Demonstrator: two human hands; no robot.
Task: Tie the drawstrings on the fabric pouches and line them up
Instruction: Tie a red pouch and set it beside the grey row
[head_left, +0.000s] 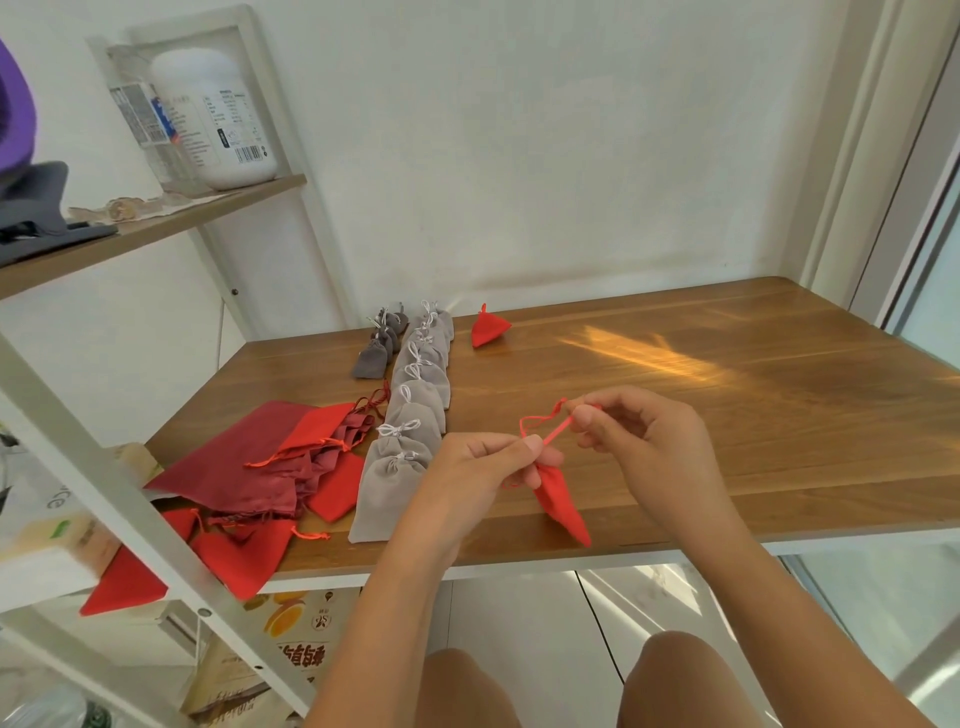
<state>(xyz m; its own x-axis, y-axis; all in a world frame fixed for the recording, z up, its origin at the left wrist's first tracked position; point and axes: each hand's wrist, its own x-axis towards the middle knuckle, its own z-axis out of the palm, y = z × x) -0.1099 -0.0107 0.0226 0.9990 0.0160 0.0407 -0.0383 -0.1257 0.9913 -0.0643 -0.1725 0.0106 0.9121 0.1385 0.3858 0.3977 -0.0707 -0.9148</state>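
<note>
A small red pouch (563, 504) hangs over the table's front edge, pinched at its neck by my left hand (483, 467). My right hand (639, 431) pinches its red drawstring (543, 423), which loops up between the two hands. A row of several tied light grey pouches (410, 415) runs front to back on the wooden table (727, 415). Several darker grey tied pouches (376, 345) lie in a shorter row at the far left. One tied red pouch (489, 327) stands alone near the wall.
A heap of untied red and maroon pouches (270, 467) lies at the table's left front corner, some hanging over the edge. A white shelf frame (104, 467) crosses the left side, with a white bottle (215, 114) on its upper shelf. Boxes sit below the table.
</note>
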